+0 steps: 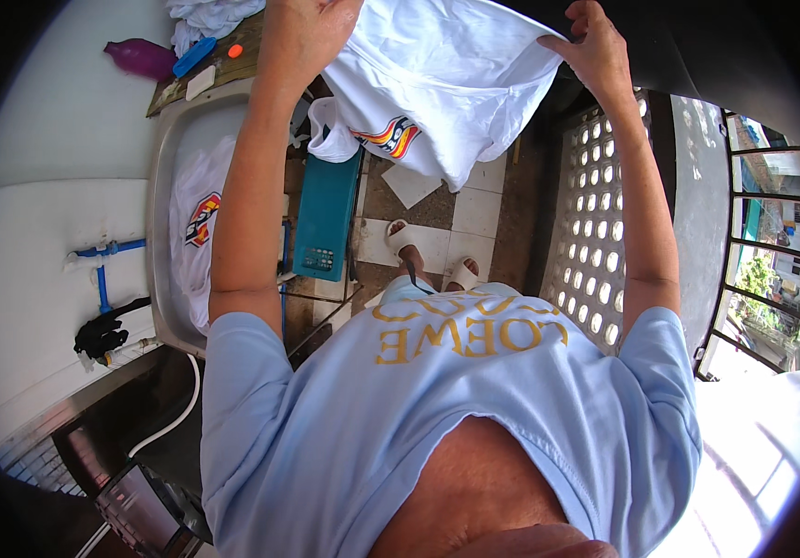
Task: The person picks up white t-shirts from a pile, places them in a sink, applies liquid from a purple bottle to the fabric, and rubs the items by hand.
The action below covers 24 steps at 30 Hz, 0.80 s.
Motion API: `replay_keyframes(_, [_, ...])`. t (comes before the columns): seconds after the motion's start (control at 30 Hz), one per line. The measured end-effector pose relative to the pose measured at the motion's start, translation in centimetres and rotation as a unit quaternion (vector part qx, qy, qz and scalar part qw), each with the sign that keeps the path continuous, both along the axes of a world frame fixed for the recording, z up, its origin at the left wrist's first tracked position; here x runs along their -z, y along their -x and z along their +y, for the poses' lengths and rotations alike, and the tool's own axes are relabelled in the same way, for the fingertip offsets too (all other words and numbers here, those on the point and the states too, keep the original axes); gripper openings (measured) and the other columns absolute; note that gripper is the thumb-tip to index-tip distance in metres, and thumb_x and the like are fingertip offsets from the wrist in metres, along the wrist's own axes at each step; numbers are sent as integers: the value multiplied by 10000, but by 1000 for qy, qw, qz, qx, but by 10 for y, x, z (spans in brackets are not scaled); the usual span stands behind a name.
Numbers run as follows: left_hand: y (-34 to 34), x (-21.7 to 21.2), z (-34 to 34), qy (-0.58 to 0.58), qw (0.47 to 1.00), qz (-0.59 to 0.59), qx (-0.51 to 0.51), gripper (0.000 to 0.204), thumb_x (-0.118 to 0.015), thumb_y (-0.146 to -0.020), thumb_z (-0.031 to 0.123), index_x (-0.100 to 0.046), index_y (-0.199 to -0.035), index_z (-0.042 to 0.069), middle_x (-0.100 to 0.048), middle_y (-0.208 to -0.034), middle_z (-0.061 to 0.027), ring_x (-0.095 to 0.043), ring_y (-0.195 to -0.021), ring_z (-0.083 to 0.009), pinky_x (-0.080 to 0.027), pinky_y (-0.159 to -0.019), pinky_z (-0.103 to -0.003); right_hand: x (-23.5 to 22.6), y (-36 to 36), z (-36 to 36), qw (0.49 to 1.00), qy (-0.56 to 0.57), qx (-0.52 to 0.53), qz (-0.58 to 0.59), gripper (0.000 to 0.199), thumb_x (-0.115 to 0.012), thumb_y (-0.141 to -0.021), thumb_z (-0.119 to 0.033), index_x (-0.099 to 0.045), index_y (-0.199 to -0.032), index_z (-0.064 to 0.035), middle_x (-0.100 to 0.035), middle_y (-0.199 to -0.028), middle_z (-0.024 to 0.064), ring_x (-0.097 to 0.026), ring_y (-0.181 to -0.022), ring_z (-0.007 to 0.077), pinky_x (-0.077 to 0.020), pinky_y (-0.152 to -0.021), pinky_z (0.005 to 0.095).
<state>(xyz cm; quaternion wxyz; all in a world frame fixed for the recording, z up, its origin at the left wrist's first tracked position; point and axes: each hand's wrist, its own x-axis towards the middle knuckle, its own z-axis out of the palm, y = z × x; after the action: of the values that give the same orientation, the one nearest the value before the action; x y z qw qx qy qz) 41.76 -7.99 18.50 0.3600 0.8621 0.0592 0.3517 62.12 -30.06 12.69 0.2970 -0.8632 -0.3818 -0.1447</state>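
Note:
Both arms reach out to the far side, where a white T-shirt [456,93] with a colourful print hangs spread between my hands. My left hand [311,33] is closed on the shirt's left edge, its fingertips partly cut off by the top of the picture. At the other edge, my right hand [600,51] pinches the cloth between thumb and fingers. Lower on the left, a second white shirt [197,232] with a similar print lies in a grey sink [165,270], partly hidden behind my left forearm.
Beyond the sink, a wooden ledge [237,67] bears a purple bottle [144,58], a blue brush-like object [194,58], an orange cap [235,51] and white cloth [209,20]. A teal plastic piece [325,219] stands beside the sink. A perforated block wall [586,214] runs along the right.

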Motion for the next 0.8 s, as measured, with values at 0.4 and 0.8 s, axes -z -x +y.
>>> replay_keyframes(0.4, [-20, -24, 123, -109, 979, 9, -173, 132, -549, -827, 82, -620, -888, -11, -628, -726, -104, -607, -681, -166, -462, -607, -303, 81, -4, 80, 939, 263, -222, -1, 481, -426, -936, -507, -500, -1267, -166, -666, -860, 177, -640, -956, 297, -305, -1047, 458])
replay_keyframes(0.8, [-2, -15, 154, -18, 995, -15, -94, 119, -523, -830, 87, -605, -842, 2, -555, -679, -57, -527, -660, -109, -427, -592, -277, -55, -62, 82, 920, 147, -338, -134, 112, -627, -860, -103, -602, -874, 6, -563, -702, -26, -518, -575, 108, -445, -542, 300])
